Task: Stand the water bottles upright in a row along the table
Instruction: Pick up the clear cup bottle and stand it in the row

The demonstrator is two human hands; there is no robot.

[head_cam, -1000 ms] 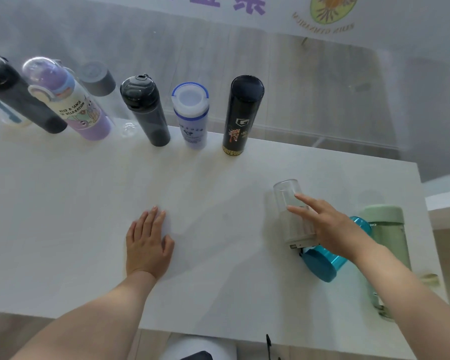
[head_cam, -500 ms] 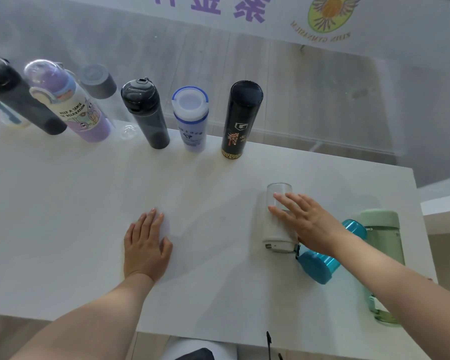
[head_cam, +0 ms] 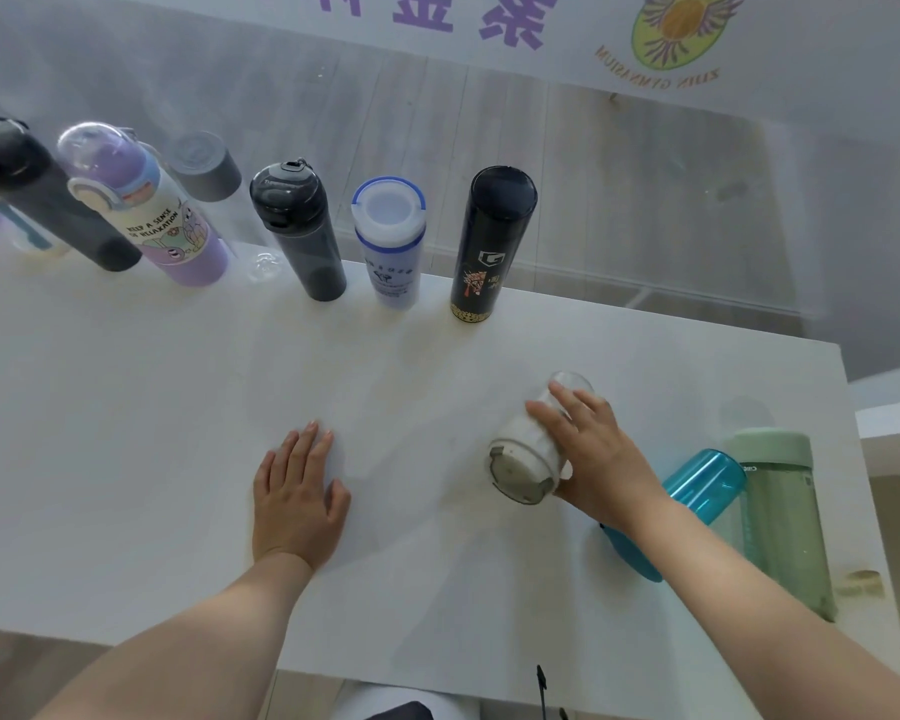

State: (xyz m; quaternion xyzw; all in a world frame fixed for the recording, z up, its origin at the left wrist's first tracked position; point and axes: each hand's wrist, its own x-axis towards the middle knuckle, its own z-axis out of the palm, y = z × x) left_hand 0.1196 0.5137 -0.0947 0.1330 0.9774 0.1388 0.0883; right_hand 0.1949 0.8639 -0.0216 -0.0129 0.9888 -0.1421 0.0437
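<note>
Fingers (head_cam: pixel 567 407) of the right hand (head_cam: pixel 601 459) curl around the clear bottle (head_cam: pixel 528 449), at the table's (head_cam: pixel 178 459) four o'clock; probably light, slippery, best gripped mid-body.

Upright bottles (head_cam: pixel 492 241) line the table's (head_cam: pixel 126 433) far edge. Near the right end, two bottles (head_cam: pixel 780 511) lie side by side, right of the gripped bottle (head_cam: pixel 528 449).

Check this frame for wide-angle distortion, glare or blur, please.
Head view: the upright bottles fan outward, wide-angle distortion; hazy glare washes out the far left; the clear bottle gripped by the right hand looks soft; the left hand is sharp.
</note>
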